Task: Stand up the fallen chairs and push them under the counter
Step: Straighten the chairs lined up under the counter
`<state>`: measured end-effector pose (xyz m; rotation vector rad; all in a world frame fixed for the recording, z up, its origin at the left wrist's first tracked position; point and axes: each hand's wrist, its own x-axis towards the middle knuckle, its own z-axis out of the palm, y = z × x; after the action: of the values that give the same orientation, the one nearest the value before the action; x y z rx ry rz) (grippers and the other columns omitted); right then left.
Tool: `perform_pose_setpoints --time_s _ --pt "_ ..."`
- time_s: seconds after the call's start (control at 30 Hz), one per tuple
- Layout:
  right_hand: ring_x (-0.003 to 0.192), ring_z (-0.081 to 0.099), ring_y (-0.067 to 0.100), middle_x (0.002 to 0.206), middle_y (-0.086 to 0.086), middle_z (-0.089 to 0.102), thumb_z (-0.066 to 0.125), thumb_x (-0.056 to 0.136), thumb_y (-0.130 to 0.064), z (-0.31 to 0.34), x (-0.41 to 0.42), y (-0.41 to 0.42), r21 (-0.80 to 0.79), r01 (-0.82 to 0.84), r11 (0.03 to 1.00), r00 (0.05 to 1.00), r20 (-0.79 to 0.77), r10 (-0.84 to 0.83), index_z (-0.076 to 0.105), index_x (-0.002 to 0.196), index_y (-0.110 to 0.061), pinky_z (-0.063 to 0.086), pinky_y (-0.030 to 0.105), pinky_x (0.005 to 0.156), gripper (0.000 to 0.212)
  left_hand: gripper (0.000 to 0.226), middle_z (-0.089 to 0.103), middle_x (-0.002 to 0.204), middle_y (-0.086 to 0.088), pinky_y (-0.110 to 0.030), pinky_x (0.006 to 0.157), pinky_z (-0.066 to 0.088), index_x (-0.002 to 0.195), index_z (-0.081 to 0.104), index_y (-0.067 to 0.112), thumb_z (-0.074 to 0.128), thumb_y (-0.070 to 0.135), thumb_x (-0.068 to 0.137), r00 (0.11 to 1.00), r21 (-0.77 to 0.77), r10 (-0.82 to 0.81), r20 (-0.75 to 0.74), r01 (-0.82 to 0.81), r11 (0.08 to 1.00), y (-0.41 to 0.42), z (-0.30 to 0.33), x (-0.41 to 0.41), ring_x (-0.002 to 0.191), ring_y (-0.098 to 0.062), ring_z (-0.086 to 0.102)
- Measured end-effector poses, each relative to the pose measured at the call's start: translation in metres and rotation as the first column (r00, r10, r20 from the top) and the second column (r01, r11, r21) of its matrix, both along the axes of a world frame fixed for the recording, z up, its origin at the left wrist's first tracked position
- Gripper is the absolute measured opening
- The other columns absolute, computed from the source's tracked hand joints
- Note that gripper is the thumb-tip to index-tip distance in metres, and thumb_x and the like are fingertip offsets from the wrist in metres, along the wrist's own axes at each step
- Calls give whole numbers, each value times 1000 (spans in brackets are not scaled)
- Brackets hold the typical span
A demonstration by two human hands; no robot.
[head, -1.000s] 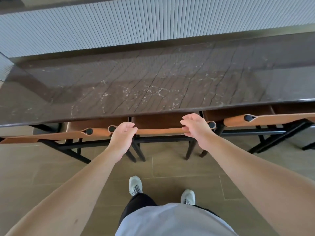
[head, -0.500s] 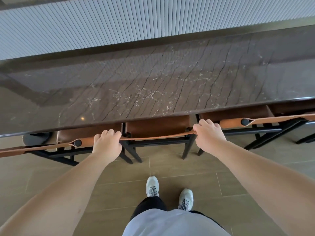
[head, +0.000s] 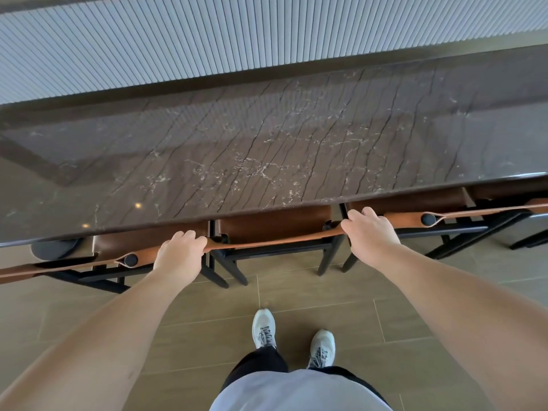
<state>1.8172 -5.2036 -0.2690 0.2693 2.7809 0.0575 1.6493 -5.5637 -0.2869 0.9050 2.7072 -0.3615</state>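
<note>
Leather backrest strap (head: 275, 241) of centre chair (head: 274, 223) gripped by both hands.
L hand (head: 178, 256) & R hand (head: 370, 232) curl over strap; seat mostly hidden under marble counter (head: 267, 149); no legible writing.

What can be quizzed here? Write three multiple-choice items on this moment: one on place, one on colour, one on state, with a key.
1. Where does the middle chair stand?
A. Lying on the floor
B. Upright, its seat partly under the counter
C. On top of the counter

2. What colour is its backrest strap?
A. Tan brown
B. White
C. Green

3. What are the hands doing?
A. Both hang free
B. Only one touches the chair
C. Both grip the strap's ends

Key: 1 B, the seat runs under the counter's edge. 2 A, the strap is tan against black legs. 3 C, the left hand and right hand curl over the strap's ends.
</note>
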Motion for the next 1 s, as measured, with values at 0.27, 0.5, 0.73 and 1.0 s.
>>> perform_pose_setpoints --time_s 0.27,0.5,0.73,1.0 --pt "91 35 21 93 -2 33 52 86 -1 4 -2 3 -20 15 1000 1000 8 -15 54 102 -18 36 33 65 23 8 36 82 3 -32 63 32 97 59 18 58 12 91 999 -58 21 -32 -23 998 7 1 3 78 -20 37" --pt "93 43 23 89 -1 37 53 86 -4 6 -1 -1 -62 -7 998 1000 -19 6 56 102 -16 36 34 69 21 25 56 100 3 -36 83 42 116 59 23 53 28 93 992 1 117 41 -117 993 38 18 26 97 -22 50" --pt "105 50 24 108 0 50 55 93 -19 12 23 -3 -291 24 956 994 -94 -53 56 117 -21 39 33 75 25 38 58 128 8 -29 91 44 131 55 28 58 35 94 871 478 106 480 -360 801 122 43 82 113 -10 56" --pt "99 59 11 118 -9 56 66 92 -23 31 75 19 -766 393 509 794 4 -608 58 125 -28 43 17 67 34 17 68 105 13 -27 86 49 108 63 37 58 38 92 640 586 -54 767 -664 464 208 63 133 101 -5 63"
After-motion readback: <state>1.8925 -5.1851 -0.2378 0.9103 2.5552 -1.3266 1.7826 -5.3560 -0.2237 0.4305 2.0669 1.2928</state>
